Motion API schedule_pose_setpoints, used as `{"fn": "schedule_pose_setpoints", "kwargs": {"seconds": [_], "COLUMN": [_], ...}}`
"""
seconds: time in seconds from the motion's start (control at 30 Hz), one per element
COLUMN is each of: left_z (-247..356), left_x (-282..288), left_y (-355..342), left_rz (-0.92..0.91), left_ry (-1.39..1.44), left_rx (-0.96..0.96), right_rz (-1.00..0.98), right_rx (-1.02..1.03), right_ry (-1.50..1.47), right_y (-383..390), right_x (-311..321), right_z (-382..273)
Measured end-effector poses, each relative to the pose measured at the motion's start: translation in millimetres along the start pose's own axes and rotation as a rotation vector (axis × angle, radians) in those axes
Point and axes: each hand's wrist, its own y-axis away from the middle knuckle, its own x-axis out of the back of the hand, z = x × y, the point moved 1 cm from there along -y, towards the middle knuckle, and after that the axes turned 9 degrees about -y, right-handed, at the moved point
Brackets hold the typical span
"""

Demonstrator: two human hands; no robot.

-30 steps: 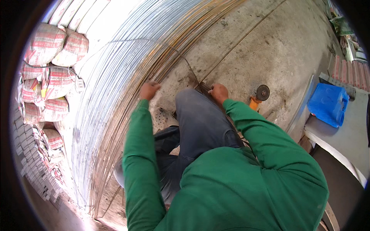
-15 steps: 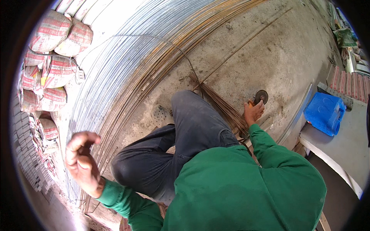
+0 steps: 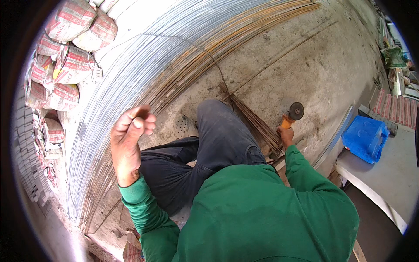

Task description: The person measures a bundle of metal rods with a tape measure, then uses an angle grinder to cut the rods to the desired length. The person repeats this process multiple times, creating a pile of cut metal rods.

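Right hand (image 3: 286, 137): at three o'clock from the middle of the view, closed around the lower end of the orange grinder (image 3: 286, 122), just beside the thin rods (image 3: 255, 120).
Grinder: between two and three o'clock, with the dark round disc (image 3: 297, 111) pointing toward one o'clock — cannot tell whether lifted or resting on the floor (image 3: 314, 74).
Left hand (image 3: 128, 146): at nine o'clock, raised above the long rods (image 3: 174, 65), fingers loosely curled toward the thumb; cannot tell from this angle whether pinching anything.
Thin rods: bundled on the floor between the trousers (image 3: 214, 131) and the grinder, slanting from eleven toward five o'clock.
Long rods: spread in a wide curved band from one o'clock, past eleven, down to eight — grey-blue on the outer side, rust-brown on the inner.
Cord (image 3: 166, 36): thin and dark, arching across the long rods around eleven and twelve o'clock.
Shoe (image 3: 183, 126): pale, full of holes, close in toward nine o'clock.
Jug (image 3: 364, 139): blue, far out at three o'clock, on the pale desk (image 3: 388, 183).
Sacks (image 3: 72, 19): red and white, piled at ten o'clock, beyond the long rods.
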Motion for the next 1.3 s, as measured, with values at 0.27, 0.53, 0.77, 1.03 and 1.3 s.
{"fn": "schedule_pose_setpoints", "kwargs": {"seconds": [0.27,0.53,0.77,1.03,1.3], "left_z": [-12,-11,-38,-57,-219], "left_x": [-91,-94,-89,-143,-334], "left_y": [-17,-31,-34,-75,-87], "left_rz": [-0.285,-0.231,-0.281,-0.422,-1.056], "left_ry": [-0.168,-0.235,-0.284,-0.537,-1.373], "left_rx": [0.031,0.009,0.009,-0.278,-0.389], "right_rz": [0.231,0.175,0.457,0.604,0.465], "right_rx": [0.695,0.864,0.693,0.344,0.05], "right_ry": [0.081,-0.368,-0.066,0.022,-0.623], "right_y": [-15,21,30,89,124], "right_x": [26,41,73,172,176], "right_z": [-152,-286,-219,-41,-13]}}
